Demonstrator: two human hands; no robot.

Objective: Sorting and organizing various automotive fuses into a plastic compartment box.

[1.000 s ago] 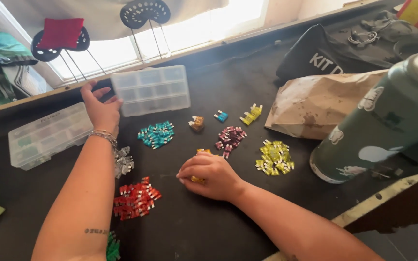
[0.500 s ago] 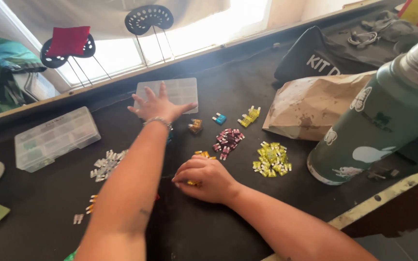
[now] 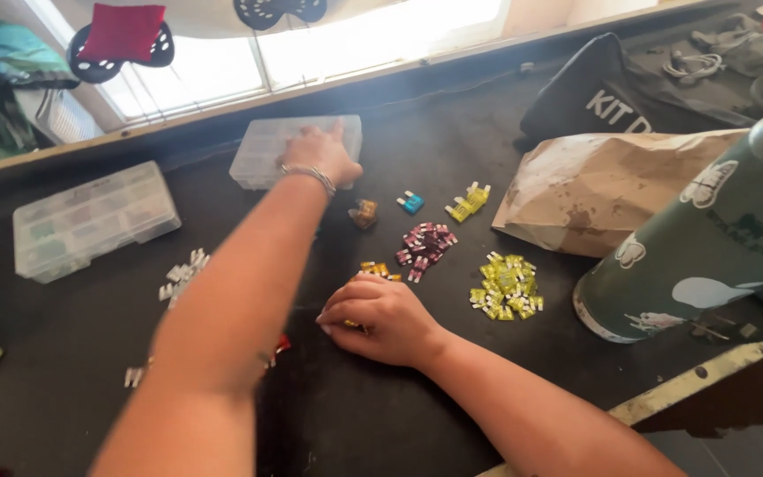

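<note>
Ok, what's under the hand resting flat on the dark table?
A few small orange plastic fuses show at the right hand's edges; anything beneath the palm is covered.

Clear compartment box [image 3: 262,150] flat by window, orange fuses [image 3: 380,269] on bench

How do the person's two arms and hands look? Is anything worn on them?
Both forearms are bare, with no sleeves and no gloves in view. The left hand has a thin silver-coloured bracelet around its wrist. The right hand wears nothing visible; no ring or watch can be seen on it. The left arm is blurred.
</note>
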